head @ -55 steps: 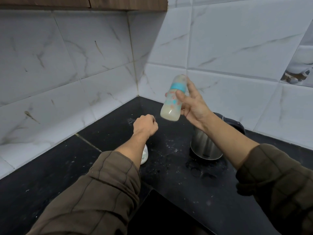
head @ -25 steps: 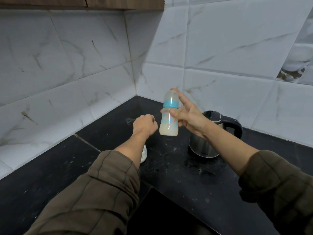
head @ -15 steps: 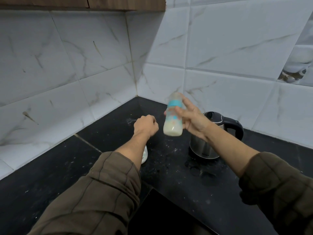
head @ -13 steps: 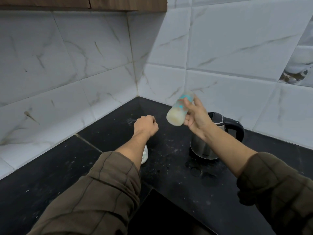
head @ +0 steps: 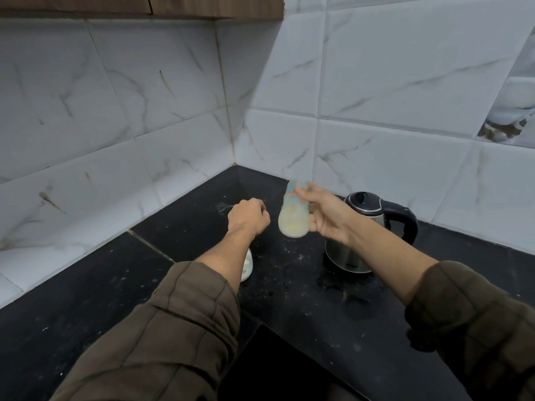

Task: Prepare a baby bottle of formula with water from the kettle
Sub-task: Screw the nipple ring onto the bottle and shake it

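My right hand (head: 324, 215) grips a baby bottle (head: 292, 218) in the air above the black counter. The bottle is motion-blurred, has a teal band and holds milky formula in its lower part. Behind my right wrist stands a steel kettle (head: 359, 247) with a black lid and handle. My left hand (head: 249, 217) is curled into a fist just left of the bottle and holds nothing that I can see. A white container (head: 247, 266) stands on the counter, mostly hidden under my left forearm.
The black counter (head: 289, 299) runs into a corner of white marble-look tiled walls (head: 173, 111). White powder specks and wet marks lie on it in front of the kettle. A darker glossy panel (head: 275, 369) sits at the near edge. Wooden cabinets (head: 144, 4) hang overhead.
My right hand has swung the bottle up and down several times; it is now lower and more upright than half a second ago. My left fist has stayed put.
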Motion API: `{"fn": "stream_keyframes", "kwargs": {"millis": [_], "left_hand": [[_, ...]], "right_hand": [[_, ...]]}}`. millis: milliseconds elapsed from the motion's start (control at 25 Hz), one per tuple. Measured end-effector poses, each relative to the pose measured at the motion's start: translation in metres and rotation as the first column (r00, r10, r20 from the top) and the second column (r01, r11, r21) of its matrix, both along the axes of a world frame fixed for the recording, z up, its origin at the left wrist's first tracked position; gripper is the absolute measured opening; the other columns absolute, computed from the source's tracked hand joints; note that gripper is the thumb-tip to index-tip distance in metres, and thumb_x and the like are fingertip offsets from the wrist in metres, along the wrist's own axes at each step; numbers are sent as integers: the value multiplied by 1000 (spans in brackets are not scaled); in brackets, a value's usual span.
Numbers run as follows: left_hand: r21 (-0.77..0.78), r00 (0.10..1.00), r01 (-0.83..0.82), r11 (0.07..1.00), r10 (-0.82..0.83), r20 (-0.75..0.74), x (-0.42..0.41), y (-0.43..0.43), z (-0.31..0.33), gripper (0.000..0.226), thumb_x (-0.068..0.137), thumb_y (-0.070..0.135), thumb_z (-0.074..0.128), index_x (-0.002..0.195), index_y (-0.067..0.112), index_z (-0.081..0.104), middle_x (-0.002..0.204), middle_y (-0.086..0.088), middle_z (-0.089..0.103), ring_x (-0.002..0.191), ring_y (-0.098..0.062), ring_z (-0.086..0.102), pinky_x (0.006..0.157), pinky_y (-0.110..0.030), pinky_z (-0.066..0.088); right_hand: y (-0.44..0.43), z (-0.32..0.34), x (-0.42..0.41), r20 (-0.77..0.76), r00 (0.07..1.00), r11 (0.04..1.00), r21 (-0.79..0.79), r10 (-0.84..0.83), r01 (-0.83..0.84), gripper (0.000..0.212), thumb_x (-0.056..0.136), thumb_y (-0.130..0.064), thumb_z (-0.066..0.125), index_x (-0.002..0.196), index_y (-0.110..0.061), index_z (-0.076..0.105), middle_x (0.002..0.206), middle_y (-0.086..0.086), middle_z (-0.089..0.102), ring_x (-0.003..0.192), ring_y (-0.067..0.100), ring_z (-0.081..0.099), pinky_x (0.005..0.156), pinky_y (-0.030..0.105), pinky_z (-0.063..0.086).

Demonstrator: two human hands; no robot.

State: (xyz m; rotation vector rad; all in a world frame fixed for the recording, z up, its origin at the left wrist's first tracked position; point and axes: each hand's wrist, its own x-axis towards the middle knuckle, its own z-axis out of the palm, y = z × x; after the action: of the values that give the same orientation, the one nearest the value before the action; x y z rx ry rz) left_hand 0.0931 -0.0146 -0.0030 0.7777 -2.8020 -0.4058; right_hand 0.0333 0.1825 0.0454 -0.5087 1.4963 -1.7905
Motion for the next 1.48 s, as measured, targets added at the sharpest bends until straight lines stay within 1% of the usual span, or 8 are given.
{"fn": "stream_keyframes", "kwargs": {"millis": [120, 280, 480, 680, 840, 1040, 1200, 1480], "left_hand": [[1, 1000, 1, 1000, -1, -4, -1, -3, 0, 26, 100, 27, 56, 119, 21, 73, 106, -3, 75, 91, -22, 67, 83, -38, 58], [-8, 1000, -7, 1000, 7, -9, -1, -5, 0, 26, 100, 26, 55, 118, 21, 74, 105, -3, 76, 95, -25, 69, 82, -37, 55], [-15, 1000, -8, 1000, 7, -18, -7, -1, 2, 25, 98, 27, 56, 114, 21, 74, 102, -3, 75, 91, -24, 67, 77, -36, 52], [-9, 1000, -10, 1000, 10, -15, -8, -4, 0, 26, 98, 26, 55, 114, 22, 75, 102, -3, 76, 94, -27, 69, 80, -38, 55], [2, 1000, -1, 1000, 1, 1, -12, -1, 1, 24, 100, 27, 57, 115, 22, 74, 100, -2, 74, 84, -20, 64, 79, -37, 56], [-14, 1000, -4, 1000, 4, -12, -10, -3, 1, 25, 100, 26, 55, 116, 21, 74, 104, -4, 75, 94, -25, 68, 80, -38, 54], [-7, 1000, -5, 1000, 5, 1, -12, -2, 0, 25, 99, 26, 55, 115, 22, 74, 103, -3, 75, 90, -23, 66, 79, -37, 54], [-8, 1000, -10, 1000, 10, -8, -12, -4, 0, 26, 100, 27, 55, 115, 20, 75, 102, -4, 75, 93, -25, 69, 81, -38, 56]], "right_hand": [[5, -2, -2, -76, 992, 995, -5, 101, -101, 44, 96, -30, 72, 136, -18, 58, 119, 14, 74, 101, 31, 75, 77, 46, 65], [0, 6, -10, 76, 983, 982, -77, -167, 173, 38, 98, -33, 69, 128, -13, 59, 108, 12, 75, 83, 23, 78, 67, 41, 66], [4, -2, -11, -118, 959, 964, 88, 259, -249, 61, 86, -36, 81, 141, -22, 57, 126, 18, 71, 116, 40, 69, 93, 54, 58], [-1, 8, -14, 33, 989, 986, -86, -142, 144, 22, 99, -32, 68, 115, -19, 60, 113, 12, 74, 88, 24, 77, 69, 40, 66], [-1, -2, -10, -82, 982, 985, 51, 168, -165, 50, 93, -33, 74, 138, -19, 57, 121, 15, 73, 109, 36, 73, 77, 45, 65], [-8, 5, -15, 81, 987, 986, -77, -140, 147, 32, 98, -33, 69, 123, -16, 60, 110, 14, 76, 83, 24, 78, 67, 38, 66], [-3, 1, -10, -75, 993, 995, 42, 90, -87, 46, 95, -31, 72, 136, -17, 56, 123, 16, 73, 102, 33, 75, 73, 42, 66], [-7, 23, -21, 3, 980, 919, -345, -201, 190, 67, 98, -22, 68, 156, -23, 35, 118, 5, 73, 101, 28, 74, 77, 46, 65]]}}
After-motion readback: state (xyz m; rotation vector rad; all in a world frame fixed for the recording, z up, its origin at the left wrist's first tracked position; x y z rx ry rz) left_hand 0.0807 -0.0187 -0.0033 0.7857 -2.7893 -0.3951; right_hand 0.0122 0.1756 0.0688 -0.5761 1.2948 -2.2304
